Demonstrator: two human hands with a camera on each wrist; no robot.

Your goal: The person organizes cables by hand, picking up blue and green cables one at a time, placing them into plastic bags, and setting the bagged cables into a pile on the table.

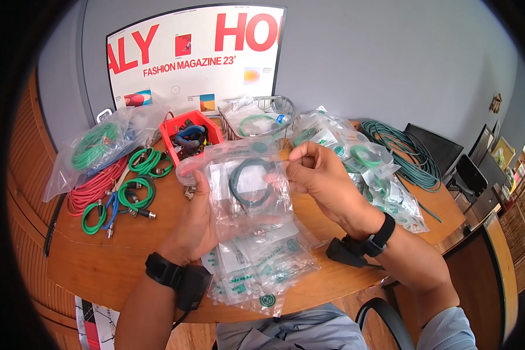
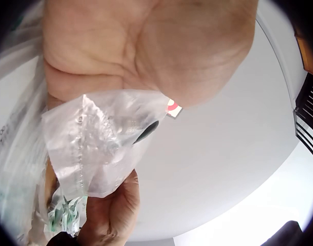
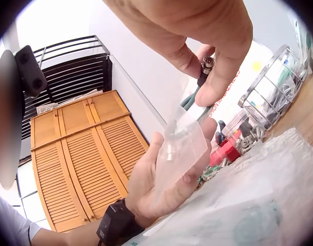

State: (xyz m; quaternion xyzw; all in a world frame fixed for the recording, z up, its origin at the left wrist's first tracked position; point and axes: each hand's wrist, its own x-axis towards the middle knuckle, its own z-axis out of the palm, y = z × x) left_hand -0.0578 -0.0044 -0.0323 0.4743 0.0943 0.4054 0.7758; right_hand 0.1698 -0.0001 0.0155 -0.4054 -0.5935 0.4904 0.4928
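In the head view my left hand (image 1: 188,228) grips a clear plastic bag (image 1: 224,224) by its left side, the thumb in front. A dark green cable coil (image 1: 233,185) and a white label show at the bag; how much of the coil lies inside, I cannot tell. My right hand (image 1: 326,184) is at the bag's upper right. The right wrist view has its fingertips pinching a metal-ended connector (image 3: 207,63) above the left hand (image 3: 164,187). More flat bags (image 1: 256,265) with green print lie below.
Green coiled cables (image 1: 135,194) and red cable (image 1: 102,185) lie at left. Behind stand a red bin (image 1: 172,139) of connectors and a wire basket (image 1: 291,111). At right are bagged cables (image 1: 391,195) and a large dark green coil (image 1: 399,153).
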